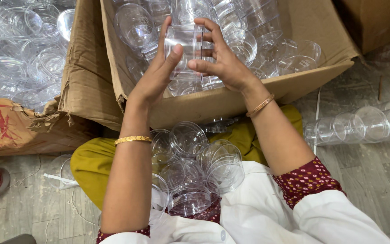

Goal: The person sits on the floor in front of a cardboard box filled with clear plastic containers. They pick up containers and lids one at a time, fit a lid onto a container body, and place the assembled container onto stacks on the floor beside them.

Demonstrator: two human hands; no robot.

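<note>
Both hands grip a short stack of clear plastic cups [187, 47] over an open cardboard box.

The left hand [156, 74] wraps the stack's left side, thumb pressed on its front; the right hand [224, 63] closes on the right side, fingers [211, 34] curled over the top edge. The stack hangs above the middle cardboard box [231, 97], which is heaped with loose clear cups. A second, torn box [84, 81] to the left holds more of them. Further clear cups [195, 167] lie piled in the person's lap on yellow cloth [86, 165], and a row of nested cups [362, 124] lies on the floor at right.
</note>
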